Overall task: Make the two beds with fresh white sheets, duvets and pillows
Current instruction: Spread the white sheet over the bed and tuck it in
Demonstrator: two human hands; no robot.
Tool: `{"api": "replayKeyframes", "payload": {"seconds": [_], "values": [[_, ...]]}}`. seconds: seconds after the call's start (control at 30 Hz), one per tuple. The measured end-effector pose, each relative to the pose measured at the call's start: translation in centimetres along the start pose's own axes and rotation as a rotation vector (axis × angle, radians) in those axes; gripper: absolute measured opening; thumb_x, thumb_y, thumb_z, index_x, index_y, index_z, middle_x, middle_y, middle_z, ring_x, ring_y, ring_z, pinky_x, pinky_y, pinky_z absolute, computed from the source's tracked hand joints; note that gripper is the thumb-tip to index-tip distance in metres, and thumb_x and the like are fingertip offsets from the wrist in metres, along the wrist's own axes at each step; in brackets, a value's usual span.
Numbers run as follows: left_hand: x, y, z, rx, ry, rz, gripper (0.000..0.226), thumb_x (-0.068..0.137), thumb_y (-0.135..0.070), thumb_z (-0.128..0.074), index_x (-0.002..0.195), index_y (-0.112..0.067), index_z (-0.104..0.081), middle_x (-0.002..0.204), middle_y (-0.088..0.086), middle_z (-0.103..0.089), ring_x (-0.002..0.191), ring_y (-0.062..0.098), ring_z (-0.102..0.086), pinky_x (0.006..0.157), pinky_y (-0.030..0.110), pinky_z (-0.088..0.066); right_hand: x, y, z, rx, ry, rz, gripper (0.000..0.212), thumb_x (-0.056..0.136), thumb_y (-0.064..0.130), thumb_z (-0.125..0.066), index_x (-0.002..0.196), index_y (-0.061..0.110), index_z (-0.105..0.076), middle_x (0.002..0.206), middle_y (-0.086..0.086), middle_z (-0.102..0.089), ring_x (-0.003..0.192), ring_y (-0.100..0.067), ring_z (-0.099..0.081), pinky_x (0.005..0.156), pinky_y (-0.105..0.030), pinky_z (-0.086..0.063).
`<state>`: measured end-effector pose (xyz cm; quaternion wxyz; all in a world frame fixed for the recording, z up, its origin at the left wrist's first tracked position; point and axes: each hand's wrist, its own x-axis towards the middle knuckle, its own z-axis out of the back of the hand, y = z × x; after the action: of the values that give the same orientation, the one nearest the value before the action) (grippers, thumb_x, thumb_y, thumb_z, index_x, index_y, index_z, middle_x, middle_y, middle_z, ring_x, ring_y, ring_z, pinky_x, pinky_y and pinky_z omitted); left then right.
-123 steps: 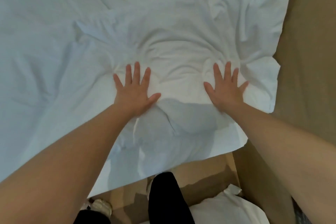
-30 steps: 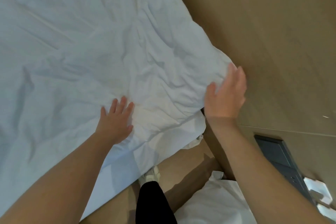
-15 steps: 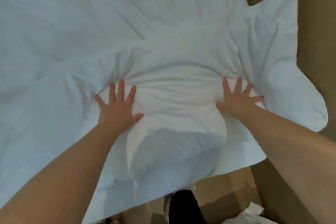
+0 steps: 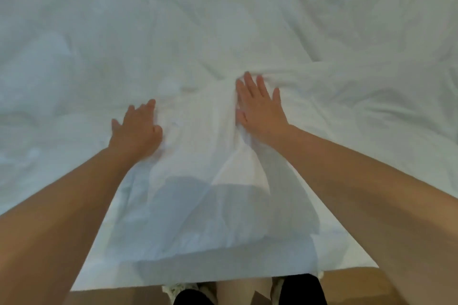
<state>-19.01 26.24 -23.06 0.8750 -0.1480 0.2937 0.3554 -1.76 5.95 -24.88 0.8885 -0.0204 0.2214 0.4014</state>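
**Flat palms on the white bedding**

Left hand (image 4: pixel 137 129) and right hand (image 4: pixel 260 106) press flat with fingers straight, holding nothing, either side of a raised fold at centre frame. The white duvet (image 4: pixel 223 32) fills the frame; its edge hangs near the bottom.

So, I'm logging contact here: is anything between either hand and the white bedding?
Nothing visible. The left hand and the right hand both lie flat, directly on the white bedding, with a raised fold bunched between them.

matt creased white cloth sheet (image 4: pixel 223 32), smooth tan floor (image 4: pixel 347 282)
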Motion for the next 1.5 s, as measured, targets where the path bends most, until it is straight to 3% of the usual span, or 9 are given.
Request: {"api": "replayKeyframes", "payload": {"seconds": [0.13, 0.27, 0.37, 0.5, 0.6, 0.73, 1.03, 1.2, 1.5], "values": [[2.3, 8.7, 0.1, 0.430, 0.153, -0.004, 0.060, 0.093, -0.033, -0.046, 0.145, -0.019, -0.021, 0.143, 0.006, -0.042, 0.137, 0.027, -0.035, 0.111, 0.063, -0.011, 4.4, 4.8, 0.6, -0.222, 0.087, 0.157, 0.065, 0.093, 0.025, -0.049, 0.150, 0.025, -0.019, 0.150, -0.009, -0.035, 0.142, -0.031, -0.027, 0.111, -0.068, -0.010], [3.0, 11.0, -1.6, 0.348, 0.054, -0.064, 0.023, 0.092, -0.029, -0.048, 0.110, -0.017, -0.040, 0.085, -0.003, -0.052, 0.095, 0.024, -0.059, 0.083, 0.035, -0.032, 5.2, 5.7, 0.0, -0.307, 0.256, -0.028, 0.066, 0.082, 0.039, -0.062, 0.138, 0.025, -0.030, 0.123, -0.008, -0.054, 0.115, -0.030, -0.053, 0.103, -0.050, -0.028], [2.9, 12.5, -1.0, 0.298, -0.117, -0.169, 0.013, 0.094, -0.023, -0.051, 0.097, -0.020, -0.039, 0.095, 0.003, -0.060, 0.095, 0.026, -0.061, 0.077, 0.035, -0.028, 4.9, 7.4, 0.6, -0.353, 0.169, -0.108, 0.036, 0.086, 0.034, -0.059, 0.119, 0.021, -0.049, 0.112, -0.004, -0.063, 0.108, -0.027, -0.058, 0.103, -0.042, -0.027], [5.0, 15.2, 6.3, 0.155, -0.465, -0.077, 0.018, 0.091, -0.013, -0.058, 0.106, -0.008, -0.050, 0.105, 0.021, -0.061, 0.099, 0.040, -0.059, 0.088, 0.045, -0.037, 6.5, 9.3, 4.7, -0.247, -0.190, -0.285, 0.031, 0.088, 0.014, -0.056, 0.119, 0.016, -0.054, 0.114, -0.009, -0.056, 0.112, -0.032, -0.051, 0.099, -0.044, -0.030], [6.9, 14.7, 10.6, 0.101, -0.551, 0.064, 0.064, 0.093, -0.034, -0.058, 0.143, -0.007, -0.030, 0.143, 0.028, -0.035, 0.134, 0.045, -0.032, 0.110, 0.064, -0.017, 7.4, 9.6, 6.9, 0.008, -0.393, -0.459, 0.059, 0.090, 0.016, -0.055, 0.145, 0.023, -0.035, 0.145, -0.013, -0.038, 0.133, -0.035, -0.035, 0.103, -0.056, -0.028], [1.7, 13.1, 1.7, 0.130, -0.468, -0.124, 0.084, 0.092, -0.055, -0.043, 0.156, -0.019, -0.002, 0.162, 0.015, 0.004, 0.148, 0.040, 0.005, 0.109, 0.073, -0.002, 0.5, 16.0, -0.8, -0.021, -0.168, -0.285, 0.076, 0.095, 0.042, -0.045, 0.156, 0.032, -0.001, 0.164, -0.008, 0.008, 0.149, -0.037, 0.005, 0.107, -0.075, -0.011], [0.6, 15.2, -9.6, 0.186, -0.196, -0.145, 0.078, 0.087, -0.071, -0.004, 0.146, -0.031, 0.027, 0.156, 0.008, 0.032, 0.144, 0.034, 0.027, 0.105, 0.077, -0.001, -1.5, 17.7, -10.7, -0.128, 0.081, -0.221, 0.072, 0.094, 0.062, -0.013, 0.151, 0.035, 0.020, 0.159, -0.007, 0.029, 0.146, -0.039, 0.022, 0.103, -0.079, -0.002], [-2.0, 15.6, -10.1, 0.178, 0.060, -0.176, 0.071, 0.098, -0.058, -0.021, 0.154, -0.027, 0.010, 0.160, 0.005, 0.023, 0.147, 0.030, 0.020, 0.114, 0.065, 0.000, -3.5, 18.3, -11.5, -0.076, 0.308, -0.212, 0.071, 0.099, 0.058, -0.020, 0.152, 0.033, 0.019, 0.160, -0.006, 0.027, 0.147, -0.037, 0.018, 0.109, -0.074, -0.005], [-6.7, 29.4, 2.1, 0.184, -0.303, -0.035, 0.052, 0.085, 0.002, -0.051, 0.135, -0.011, -0.045, 0.134, 0.013, -0.046, 0.113, 0.035, -0.049, 0.087, 0.046, -0.040, -1.7, 30.8, -0.4, 0.006, 0.212, 0.144, 0.061, 0.104, 0.038, -0.032, 0.156, 0.026, -0.004, 0.163, -0.005, 0.015, 0.151, -0.030, 0.003, 0.117, -0.054, -0.018]]}}
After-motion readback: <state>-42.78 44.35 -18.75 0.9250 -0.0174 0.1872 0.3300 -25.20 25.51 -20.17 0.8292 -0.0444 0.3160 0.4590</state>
